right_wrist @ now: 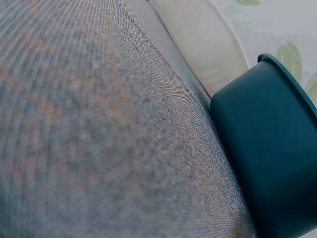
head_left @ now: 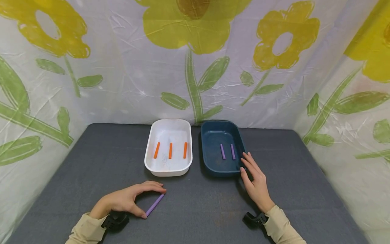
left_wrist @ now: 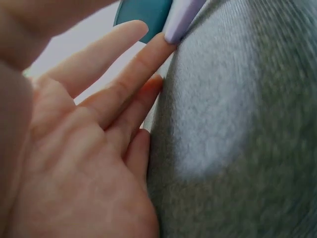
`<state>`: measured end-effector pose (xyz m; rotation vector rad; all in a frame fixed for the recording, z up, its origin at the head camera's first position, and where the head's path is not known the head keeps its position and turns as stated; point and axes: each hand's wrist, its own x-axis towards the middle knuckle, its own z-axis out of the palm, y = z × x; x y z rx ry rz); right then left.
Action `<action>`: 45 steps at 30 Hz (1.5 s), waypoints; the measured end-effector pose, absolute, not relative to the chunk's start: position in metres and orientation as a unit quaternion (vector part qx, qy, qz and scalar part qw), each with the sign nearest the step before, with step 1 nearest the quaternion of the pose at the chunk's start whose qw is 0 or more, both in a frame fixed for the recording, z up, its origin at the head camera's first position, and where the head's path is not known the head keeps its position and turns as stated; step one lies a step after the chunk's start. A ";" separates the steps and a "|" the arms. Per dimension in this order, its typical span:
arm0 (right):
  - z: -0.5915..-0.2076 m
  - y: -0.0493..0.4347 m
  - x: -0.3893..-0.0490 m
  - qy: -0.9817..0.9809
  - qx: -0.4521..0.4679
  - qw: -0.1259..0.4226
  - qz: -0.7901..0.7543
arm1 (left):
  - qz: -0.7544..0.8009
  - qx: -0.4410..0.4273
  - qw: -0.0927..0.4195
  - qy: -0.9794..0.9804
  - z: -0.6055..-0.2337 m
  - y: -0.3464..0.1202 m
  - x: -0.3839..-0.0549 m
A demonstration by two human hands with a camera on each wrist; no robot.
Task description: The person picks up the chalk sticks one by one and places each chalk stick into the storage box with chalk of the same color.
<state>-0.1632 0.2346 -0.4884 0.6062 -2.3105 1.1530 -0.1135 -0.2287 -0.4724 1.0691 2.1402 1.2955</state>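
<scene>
My left hand (head_left: 129, 200) spans a slim purple stick (head_left: 155, 205) over the cloth, the thumb at its near end and the fingertips at its far end. In the left wrist view, one end of the purple stick (left_wrist: 179, 22) meets a fingertip, close over the cloth. My right hand (head_left: 257, 184) is at the near right corner of a dark blue tray (head_left: 223, 172), with its fingers extended along the rim. Inside that tray lie two more purple sticks (head_left: 222, 151). The right wrist view shows the tray's outer wall (right_wrist: 272, 144) but no fingers.
A white tray (head_left: 168, 172) stands left of the blue one and holds three orange sticks (head_left: 170, 150). Both trays sit near the back edge of a table covered in dark grey cloth (head_left: 195, 217). Behind hangs a flower-printed curtain (head_left: 131, 91). Each wrist wears a black camera strap (head_left: 115, 221).
</scene>
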 end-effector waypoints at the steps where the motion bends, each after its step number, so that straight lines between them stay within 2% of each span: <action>1: -0.489 0.234 -0.163 -0.844 0.224 0.245 0.421 | 0.467 0.386 0.205 0.769 -0.473 -0.229 -0.113; 8: -0.491 0.233 -0.164 -0.839 0.231 0.257 0.420 | 0.462 0.408 0.159 0.771 -0.469 -0.224 -0.114; 19: -0.488 0.232 -0.163 -0.841 0.226 0.241 0.427 | 0.454 0.426 0.105 0.776 -0.465 -0.217 -0.116; 30: -0.490 0.234 -0.162 -0.844 0.225 0.248 0.420 | 0.491 0.418 0.118 0.755 -0.450 -0.197 -0.108; 34: -0.490 0.235 -0.162 -0.843 0.225 0.246 0.422 | 0.495 0.414 0.107 0.756 -0.441 -0.189 -0.105; 41: -0.489 0.235 -0.162 -0.845 0.222 0.243 0.421 | 0.550 0.345 0.115 0.751 -0.426 -0.173 -0.099; 45: -0.489 0.236 -0.163 -0.846 0.223 0.247 0.418 | 0.588 0.336 0.089 0.731 -0.421 -0.162 -0.100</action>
